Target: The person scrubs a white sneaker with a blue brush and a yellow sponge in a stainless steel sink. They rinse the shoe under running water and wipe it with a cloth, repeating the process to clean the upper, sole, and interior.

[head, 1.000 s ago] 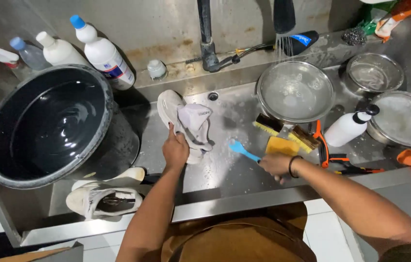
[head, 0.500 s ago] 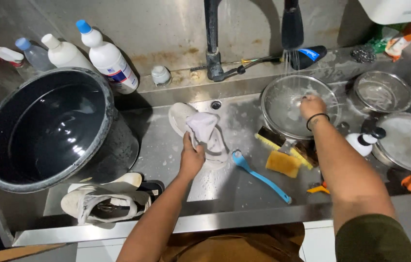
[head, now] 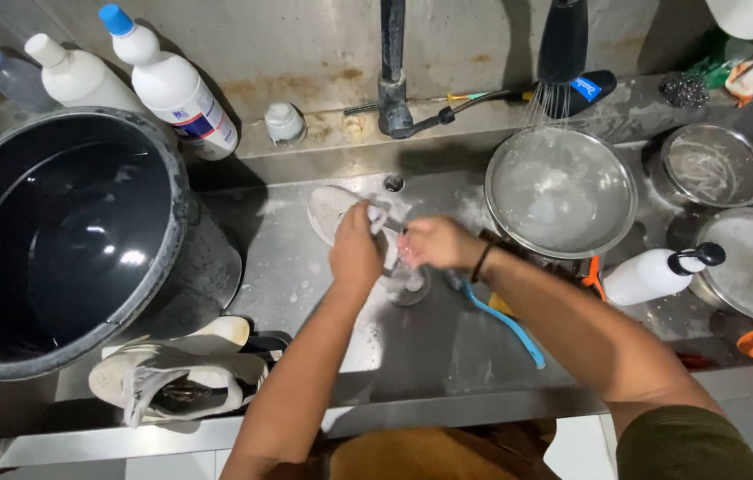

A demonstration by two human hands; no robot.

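Left hand (head: 356, 252) and right hand (head: 434, 243) both grip a soapy white shoe (head: 341, 209) on the sink (head: 447, 347), beside a blue brush (head: 505, 322).

1. A stainless steel sink basin (head: 447, 356) fills the view, wet and streaked with suds.
2. Its steel back wall (head: 305, 53) is stained with rust-coloured marks.
3. A dark faucet pipe (head: 391, 53) rises at the back ledge.
4. Pale floor tiles (head: 581, 449) show below the sink's front edge.
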